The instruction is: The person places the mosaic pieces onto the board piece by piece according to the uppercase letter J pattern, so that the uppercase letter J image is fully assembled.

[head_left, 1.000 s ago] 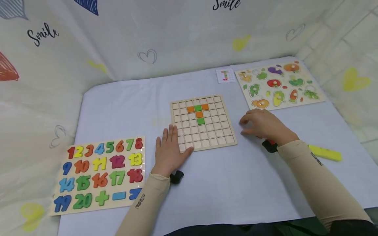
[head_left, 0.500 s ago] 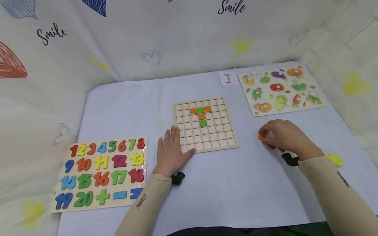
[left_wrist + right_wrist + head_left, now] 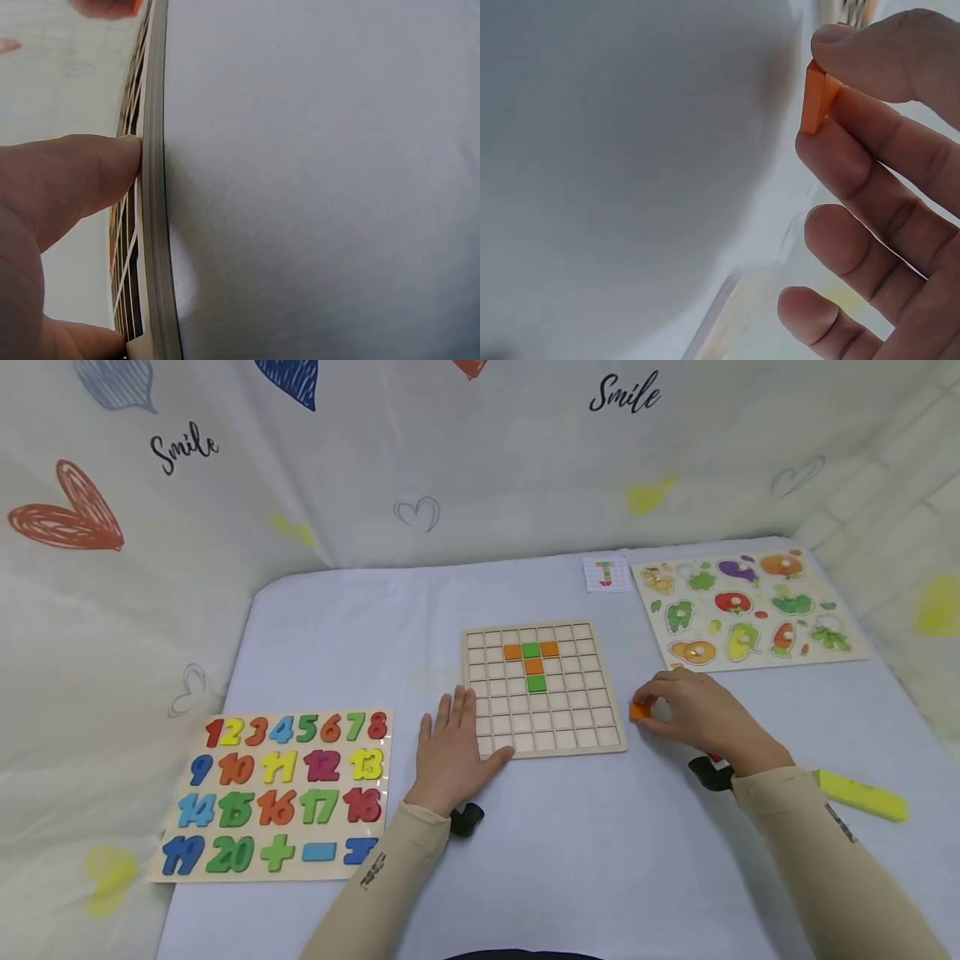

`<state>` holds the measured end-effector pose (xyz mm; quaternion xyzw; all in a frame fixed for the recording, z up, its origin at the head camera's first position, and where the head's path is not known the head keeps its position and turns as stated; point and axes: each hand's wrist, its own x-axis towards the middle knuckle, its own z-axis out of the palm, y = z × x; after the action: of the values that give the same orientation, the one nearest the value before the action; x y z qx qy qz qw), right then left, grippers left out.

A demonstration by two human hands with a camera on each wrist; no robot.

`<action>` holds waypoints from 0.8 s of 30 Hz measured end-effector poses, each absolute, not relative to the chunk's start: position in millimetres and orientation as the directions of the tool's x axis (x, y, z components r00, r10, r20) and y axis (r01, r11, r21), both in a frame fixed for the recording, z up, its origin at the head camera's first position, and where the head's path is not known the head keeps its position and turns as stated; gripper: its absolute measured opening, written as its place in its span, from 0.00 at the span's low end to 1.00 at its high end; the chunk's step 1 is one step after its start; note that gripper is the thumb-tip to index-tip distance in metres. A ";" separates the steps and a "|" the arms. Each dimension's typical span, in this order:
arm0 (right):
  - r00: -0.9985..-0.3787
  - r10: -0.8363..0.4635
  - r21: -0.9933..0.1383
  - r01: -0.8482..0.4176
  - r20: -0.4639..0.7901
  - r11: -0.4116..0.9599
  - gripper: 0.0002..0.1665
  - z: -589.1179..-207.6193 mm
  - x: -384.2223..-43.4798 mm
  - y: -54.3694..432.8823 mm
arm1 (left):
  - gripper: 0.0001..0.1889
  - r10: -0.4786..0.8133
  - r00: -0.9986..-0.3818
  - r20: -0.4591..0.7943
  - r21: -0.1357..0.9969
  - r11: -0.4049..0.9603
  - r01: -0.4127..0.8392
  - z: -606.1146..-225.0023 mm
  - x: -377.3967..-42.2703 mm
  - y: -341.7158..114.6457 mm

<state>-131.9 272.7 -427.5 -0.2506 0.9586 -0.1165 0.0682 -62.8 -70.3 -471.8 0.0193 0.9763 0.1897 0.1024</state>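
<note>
In the head view, a wooden grid board (image 3: 555,745) lies mid-table with a T of orange and green square tiles (image 3: 534,666) in its cells. My left hand (image 3: 452,752) rests with straight fingers along the board's left side, its thumb at the near left corner. Thumb and fingertips of my right hand (image 3: 697,714) pinch an orange tile (image 3: 640,711) just right of the board. The right wrist view shows this orange tile (image 3: 814,97) edge-on, the ring and little fingers apart from it. Under the right wrist a bit of red (image 3: 715,757) shows, mostly hidden.
A small pattern card (image 3: 607,574) lies behind the board, beside a vegetable puzzle (image 3: 761,610) at back right. A number puzzle (image 3: 292,760) lies at front left, partly under the left forearm. A yellow block (image 3: 862,795) sits beside the right sleeve.
My right hand first moved right, to the pieces there, and took hold of an orange tile. It has since come back left towards the board. My left hand stays at the board; the head view has shifted.
</note>
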 end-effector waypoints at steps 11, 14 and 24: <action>-0.784 -0.620 -0.309 -0.587 -0.014 0.749 0.13 -427.6 -155.6 191.6 | 0.56 0.076 -0.975 -0.208 0.364 0.931 -0.005 -468.1 -64.8 -70.5; -0.766 -0.642 -0.299 -0.612 -0.004 0.732 0.12 -430.9 -159.8 174.6 | 0.57 0.069 -0.974 -0.216 0.355 0.935 -0.012 -467.8 -65.7 -70.3; -0.748 -0.663 -0.265 -0.640 0.000 0.722 0.12 -438.1 -162.2 150.7 | 0.57 0.065 -0.975 -0.210 0.349 0.937 -0.013 -469.4 -65.5 -68.8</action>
<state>-162.2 150.7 -438.1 -0.3516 0.9266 -0.1250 0.0476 -65.5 -68.8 -469.4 0.0135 0.9779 0.1772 0.1100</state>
